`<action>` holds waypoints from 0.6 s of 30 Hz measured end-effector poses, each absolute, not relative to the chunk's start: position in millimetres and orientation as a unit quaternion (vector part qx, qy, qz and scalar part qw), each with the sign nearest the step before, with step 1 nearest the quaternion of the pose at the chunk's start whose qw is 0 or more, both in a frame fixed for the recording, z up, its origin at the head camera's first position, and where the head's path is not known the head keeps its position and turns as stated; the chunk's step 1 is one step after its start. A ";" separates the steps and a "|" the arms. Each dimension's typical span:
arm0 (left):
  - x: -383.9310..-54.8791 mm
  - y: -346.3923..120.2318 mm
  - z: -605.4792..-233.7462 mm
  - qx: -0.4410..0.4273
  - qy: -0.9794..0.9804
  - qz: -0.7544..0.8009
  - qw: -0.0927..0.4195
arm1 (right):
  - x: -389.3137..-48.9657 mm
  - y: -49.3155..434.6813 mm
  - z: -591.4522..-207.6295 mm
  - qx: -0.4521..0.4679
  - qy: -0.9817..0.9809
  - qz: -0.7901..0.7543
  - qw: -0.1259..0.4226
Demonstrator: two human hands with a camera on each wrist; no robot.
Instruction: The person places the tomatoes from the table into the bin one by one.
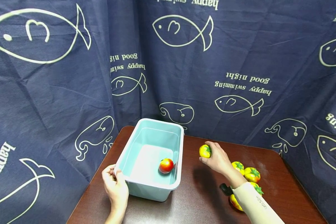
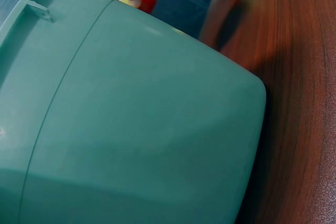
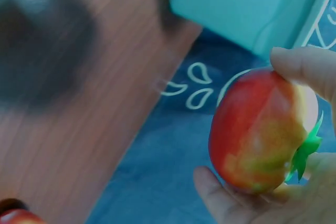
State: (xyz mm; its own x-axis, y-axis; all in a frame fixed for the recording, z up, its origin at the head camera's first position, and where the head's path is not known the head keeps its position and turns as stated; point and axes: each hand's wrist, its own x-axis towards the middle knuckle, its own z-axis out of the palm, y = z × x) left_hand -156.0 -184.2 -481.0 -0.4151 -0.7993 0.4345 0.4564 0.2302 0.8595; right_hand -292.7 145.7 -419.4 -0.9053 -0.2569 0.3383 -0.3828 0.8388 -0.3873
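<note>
My left hand (image 1: 116, 185) grips the near left corner of a light blue plastic bin (image 1: 148, 185), thumb over the rim. One red tomato (image 1: 166, 165) lies inside the bin, toward its right wall. To the right of the bin, my right hand (image 1: 217, 157) holds a yellow and red tomato (image 3: 257, 129) with a green leafy top, raised over the table. In the right wrist view the thumb presses one side of it and fingers curl under the other. The left wrist view is mostly filled by the bin's outer wall (image 2: 142, 103).
Several yellow-red tomatoes (image 1: 252, 175) sit on the brown table (image 1: 189, 199) at the right, partly hidden by my right forearm. A black strap end (image 1: 226, 189) sticks out at that wrist. A dark blue curtain (image 1: 182, 71) with fish drawings stands behind the table.
</note>
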 end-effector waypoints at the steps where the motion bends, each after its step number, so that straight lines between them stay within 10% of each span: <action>1: -155.9 -184.3 -481.0 0.147 -0.587 -0.602 0.520 | -291.9 143.0 -416.9 0.174 -0.947 0.231 0.141; 18: -138.9 -173.9 -448.3 0.143 -0.598 -0.594 0.519 | -282.5 112.8 -390.3 0.224 -0.931 0.246 0.148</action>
